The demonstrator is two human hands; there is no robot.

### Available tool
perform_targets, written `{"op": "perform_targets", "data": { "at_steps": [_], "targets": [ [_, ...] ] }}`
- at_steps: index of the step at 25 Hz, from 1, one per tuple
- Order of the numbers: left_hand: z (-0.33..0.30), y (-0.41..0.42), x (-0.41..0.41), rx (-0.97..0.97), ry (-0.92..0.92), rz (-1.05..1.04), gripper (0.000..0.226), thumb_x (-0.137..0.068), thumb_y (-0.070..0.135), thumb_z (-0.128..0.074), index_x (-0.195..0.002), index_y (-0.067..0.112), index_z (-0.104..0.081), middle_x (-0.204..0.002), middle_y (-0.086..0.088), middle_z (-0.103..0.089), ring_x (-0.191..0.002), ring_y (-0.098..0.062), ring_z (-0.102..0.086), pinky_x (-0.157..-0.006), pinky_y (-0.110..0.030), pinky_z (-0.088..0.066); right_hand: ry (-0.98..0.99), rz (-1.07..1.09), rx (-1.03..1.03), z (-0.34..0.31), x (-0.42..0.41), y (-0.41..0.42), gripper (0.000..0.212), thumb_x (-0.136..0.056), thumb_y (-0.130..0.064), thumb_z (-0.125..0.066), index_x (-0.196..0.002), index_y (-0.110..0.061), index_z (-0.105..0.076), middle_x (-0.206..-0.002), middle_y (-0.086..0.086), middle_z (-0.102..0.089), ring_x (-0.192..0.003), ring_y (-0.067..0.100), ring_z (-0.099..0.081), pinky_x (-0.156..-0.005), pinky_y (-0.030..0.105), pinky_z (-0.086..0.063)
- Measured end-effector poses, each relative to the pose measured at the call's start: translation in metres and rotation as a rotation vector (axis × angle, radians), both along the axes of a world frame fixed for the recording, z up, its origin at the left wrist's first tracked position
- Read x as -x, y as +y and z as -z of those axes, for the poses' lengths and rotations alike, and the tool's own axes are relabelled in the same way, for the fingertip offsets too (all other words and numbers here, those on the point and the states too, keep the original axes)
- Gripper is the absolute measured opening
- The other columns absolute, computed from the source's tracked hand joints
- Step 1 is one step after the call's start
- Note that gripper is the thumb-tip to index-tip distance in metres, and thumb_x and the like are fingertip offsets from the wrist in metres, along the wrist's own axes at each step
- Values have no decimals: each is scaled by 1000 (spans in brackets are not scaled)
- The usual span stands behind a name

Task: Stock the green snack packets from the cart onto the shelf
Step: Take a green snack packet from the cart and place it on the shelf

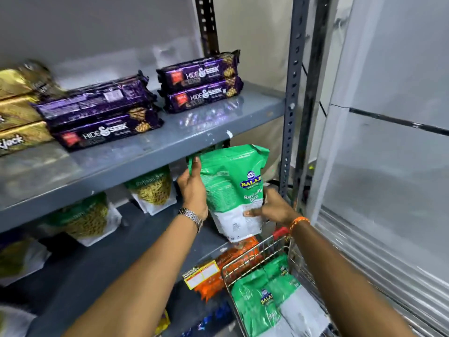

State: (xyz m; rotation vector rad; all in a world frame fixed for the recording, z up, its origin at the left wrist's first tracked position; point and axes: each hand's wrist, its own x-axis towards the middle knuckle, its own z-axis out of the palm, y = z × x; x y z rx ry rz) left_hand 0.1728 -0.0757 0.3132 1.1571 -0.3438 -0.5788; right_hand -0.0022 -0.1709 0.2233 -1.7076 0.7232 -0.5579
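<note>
Both hands' grip closed around one glossy, crinkled green packet, upright.

Setting: retail shop, stocking aisle or back area. Evidence: grey slotted-steel shelf rack carrying packaged goods faced outward in rows, namely purple biscuit packs, gold biscuit packs and green snack packets. Wire shopping cart beside the rack, loaded with identical packets. Yellow supermarket price label on lower goods.
</note>
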Motion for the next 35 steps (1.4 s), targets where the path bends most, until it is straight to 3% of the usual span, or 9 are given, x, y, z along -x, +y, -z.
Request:
{"op": "perform_targets", "data": {
  "at_steps": [4,8,11,16,19,22,27,31,35],
  "targets": [
    [-6,-12,-13,-96,-70,-59,39,-96,23,-62,-128,2,-64,-130,-13,-66,-103,-14,-56,-95,-29,-44,-4,47,23,4,-29,-19,68,-63,13,-87,-125,4,-61,-118,8,-72,-92,0,-73,-94,33,-57],
    [1,-14,-20,-147,-124,-28,43,-99,34,-55,-133,8,-60,-132,-5,-63,-110,-11,-55,-99,-26,-42,-38,78,-13,9,-38,-19,66,-68,25,-77,-128,9,-54,-119,11,-65,-84,-6,-72,-75,10,-57],
    [19,3,-21,-208,-10,125,53,-98,50,-47,-144,22,-48,-146,10,-48,-131,-11,-46,-101,-26,-33,-63,94,-67,-2,-37,-14,73,-70,19,-79,-135,4,-49,-124,13,-66,-106,16,-68,-86,15,-57],
    [56,39,7,-386,140,338,67,-98,60,-35,-156,29,-27,-163,9,-23,-152,-18,-17,-121,-41,-12,-299,280,-148,-50,-43,-16,10,-102,-7,-52,-99,-13,-59,-94,-4,-62,-84,0,-61,-86,19,-47],
    [70,45,29,-390,240,398,67,-98,62,-27,-156,28,-26,-163,7,-26,-153,-18,-17,-122,-43,-10,-314,219,-197,-55,-44,-21,19,-105,-24,-49,-98,-10,-61,-91,-3,-63,-84,10,-58,-87,28,-42],
    [80,44,47,-381,293,389,68,-98,64,-21,-156,30,-25,-161,7,-31,-151,-18,-23,-121,-42,-14,-169,157,-288,-32,-33,-12,46,-91,-39,-65,-128,-12,-59,-112,-11,-65,-109,13,-59,-99,29,-40],
    [80,23,41,-390,288,377,72,-96,68,-19,-155,28,-30,-155,12,-37,-148,-14,-29,-120,-38,-15,45,159,-137,24,-26,6,66,-64,-4,-56,-130,-4,-55,-124,15,-69,-120,34,-62,-98,42,-54],
    [74,17,21,-370,310,308,70,-97,65,-22,-157,28,-23,-160,10,-27,-151,-14,-24,-122,-36,-12,45,293,-34,41,-23,19,52,-77,12,-53,-123,-10,-59,-116,9,-68,-106,23,-60,-85,14,-51],
    [74,31,45,-390,286,332,66,-101,57,-18,-157,23,-23,-161,1,-27,-151,-21,-23,-117,-36,-23,79,100,-8,77,-31,8,93,-74,15,-47,-157,-21,-24,-160,2,-39,-145,18,-39,-124,50,-30]
  ]
}}
